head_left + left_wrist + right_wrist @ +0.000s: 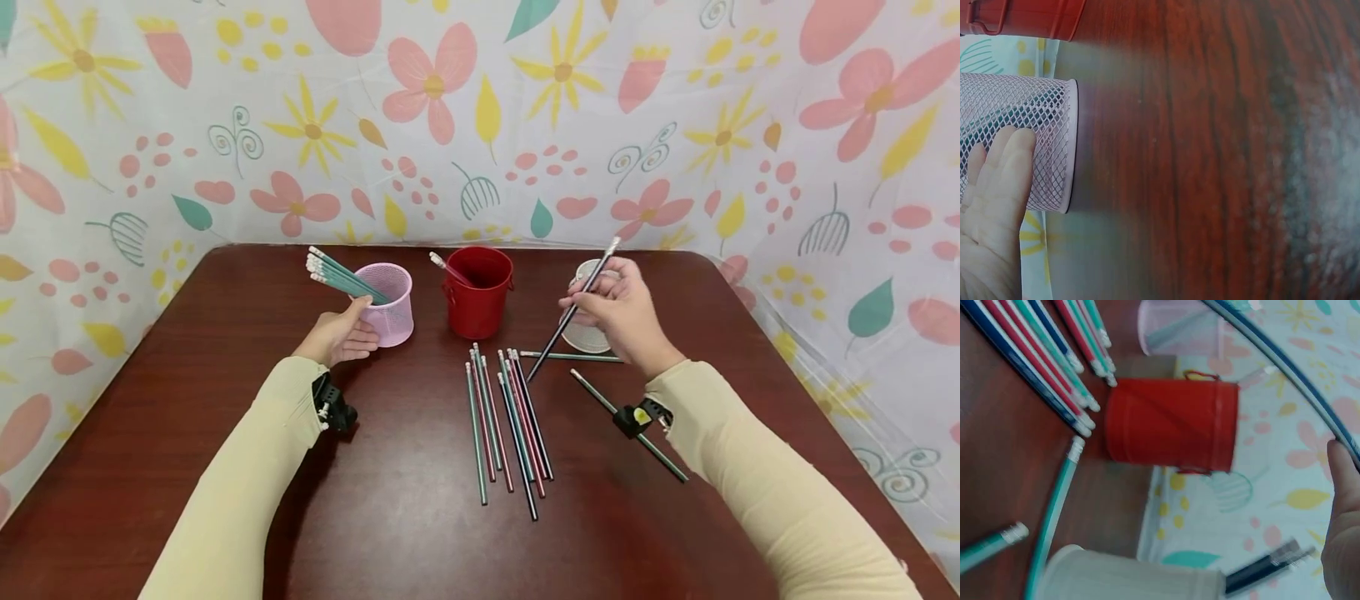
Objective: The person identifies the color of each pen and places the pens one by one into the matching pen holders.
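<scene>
My left hand point(347, 335) rests against a pink mesh cup point(393, 321), its fingers fairly straight along the side and the thumb near the rim. Several teal pencils point(341, 275) lean out of this cup to the left, eraser ends up. On the right, my right hand point(618, 310) pinches a dark blue pencil point(558, 337), tilted with its eraser end up. That hand partly covers a white cup point(587, 336) behind it. In the right wrist view, dark pencils point(1263, 572) stick out of the white cup.
Between the hands stands a red bucket point(477, 308) with a red pencil point(450, 268) in it. In front lie several green, red and dark blue pencils point(513, 425). One green pencil point(573, 357) lies crosswise by the white cup, another point(660, 454) near the right wrist.
</scene>
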### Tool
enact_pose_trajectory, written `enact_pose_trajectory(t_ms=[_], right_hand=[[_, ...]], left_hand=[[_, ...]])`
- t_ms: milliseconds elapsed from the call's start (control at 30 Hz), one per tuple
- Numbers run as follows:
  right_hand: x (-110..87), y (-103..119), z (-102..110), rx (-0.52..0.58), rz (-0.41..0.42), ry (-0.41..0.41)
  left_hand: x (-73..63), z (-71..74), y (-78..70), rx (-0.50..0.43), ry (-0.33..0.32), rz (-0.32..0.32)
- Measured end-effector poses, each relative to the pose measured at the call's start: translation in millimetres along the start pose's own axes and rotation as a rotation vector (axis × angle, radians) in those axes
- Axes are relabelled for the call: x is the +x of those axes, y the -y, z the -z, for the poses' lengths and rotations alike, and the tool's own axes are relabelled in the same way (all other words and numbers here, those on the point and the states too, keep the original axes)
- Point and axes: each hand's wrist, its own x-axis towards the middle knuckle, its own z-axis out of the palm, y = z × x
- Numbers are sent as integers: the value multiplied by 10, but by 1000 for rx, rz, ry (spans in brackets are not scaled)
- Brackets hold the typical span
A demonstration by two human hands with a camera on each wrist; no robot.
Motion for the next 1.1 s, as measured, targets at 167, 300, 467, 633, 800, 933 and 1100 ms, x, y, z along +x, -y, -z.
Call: enact_pose_trajectory(t_ms=[167,300,467,633,800,933,1100], right_hand=[[143,301,17,130,116,-94],[322,604,-31,280,235,-173],[486,873,-99,332,312,-322],[573,938,-72,383,271,-465],[636,858,50,443,293,-590],[629,774,218,368,287,-630],[534,628,491,100,299,-554]], left_hand=[[14,13,-2,0,3,3],[2,9,-9,0,4,-3],[-24,3,-9,-19,12,-10],[-39,4,-10,-26,21,-14],[-16,22,3,-35,12,-10],[-4,32,8,-22,7,-8],[9,-2,6,-11,6,-11]])
